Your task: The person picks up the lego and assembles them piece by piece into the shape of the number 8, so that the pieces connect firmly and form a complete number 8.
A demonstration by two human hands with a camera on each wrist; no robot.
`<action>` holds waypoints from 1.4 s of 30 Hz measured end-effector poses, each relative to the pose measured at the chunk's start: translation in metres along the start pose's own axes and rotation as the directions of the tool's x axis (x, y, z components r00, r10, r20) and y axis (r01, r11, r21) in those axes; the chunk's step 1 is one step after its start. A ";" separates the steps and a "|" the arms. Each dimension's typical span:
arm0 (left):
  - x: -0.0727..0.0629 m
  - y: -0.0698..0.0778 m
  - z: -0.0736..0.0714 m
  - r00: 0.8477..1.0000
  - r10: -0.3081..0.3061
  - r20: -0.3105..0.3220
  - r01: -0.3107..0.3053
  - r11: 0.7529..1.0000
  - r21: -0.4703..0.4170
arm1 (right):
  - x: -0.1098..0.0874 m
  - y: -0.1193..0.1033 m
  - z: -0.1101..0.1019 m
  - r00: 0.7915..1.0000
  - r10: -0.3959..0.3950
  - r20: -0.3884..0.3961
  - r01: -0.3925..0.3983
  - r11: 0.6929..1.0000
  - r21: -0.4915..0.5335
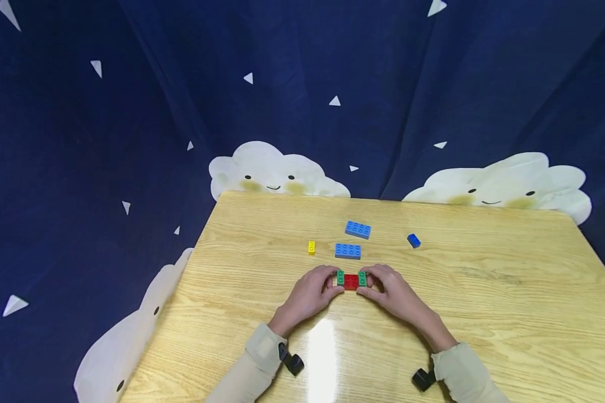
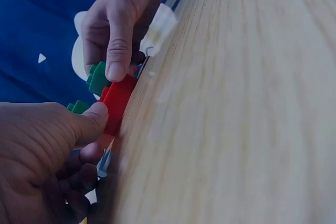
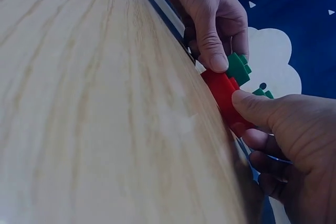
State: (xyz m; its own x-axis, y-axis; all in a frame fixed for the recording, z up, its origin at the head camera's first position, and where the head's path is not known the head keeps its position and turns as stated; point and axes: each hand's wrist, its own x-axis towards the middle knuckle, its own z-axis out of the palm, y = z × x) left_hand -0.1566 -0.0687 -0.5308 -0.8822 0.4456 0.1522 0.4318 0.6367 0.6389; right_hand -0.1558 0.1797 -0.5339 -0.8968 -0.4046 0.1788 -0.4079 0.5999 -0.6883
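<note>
In the head view a red brick (image 1: 350, 281) lies on the table with a green brick at each end, the left one (image 1: 340, 278) and the right one (image 1: 362, 279). The left green brick is pinched between thumb and fingers of my left hand (image 1: 313, 290). My right hand (image 1: 394, 294) pinches the right green brick the same way. Both wrist views show the green bricks sitting on top of the red brick (image 2: 118, 103), studs outward. Each thumb (image 3: 252, 107) lies across the joint with the red one. The fingertips behind are partly hidden.
Beyond the hands lie two blue bricks, a nearer one (image 1: 348, 251) and a farther one (image 1: 358, 229). A small yellow brick (image 1: 311, 248) is to their left, a small dark blue brick (image 1: 414, 240) to their right. A blue curtain (image 1: 302, 84) hangs behind the wooden table (image 1: 509, 313).
</note>
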 end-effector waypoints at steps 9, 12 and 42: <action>0.003 -0.001 -0.005 0.999 -0.019 0.041 0.021 0.998 -0.052 | 0.000 0.002 -0.005 1.000 0.012 -0.006 -0.012 1.000 -0.006; 0.004 -0.001 -0.007 0.999 -0.019 0.030 0.022 0.995 -0.098 | -0.001 0.003 -0.007 1.000 0.018 -0.007 -0.018 1.000 -0.014; 0.036 -0.009 0.001 0.994 -0.054 -0.094 0.048 0.997 -0.061 | -0.003 0.004 -0.005 0.999 0.038 0.011 -0.038 0.999 -0.013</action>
State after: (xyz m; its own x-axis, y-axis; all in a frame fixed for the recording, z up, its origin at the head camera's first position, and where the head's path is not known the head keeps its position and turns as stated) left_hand -0.1922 -0.0583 -0.5320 -0.9179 0.3494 0.1883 0.3767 0.6176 0.6904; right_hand -0.1561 0.1866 -0.5339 -0.9097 -0.3894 0.1444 -0.3757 0.6235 -0.6857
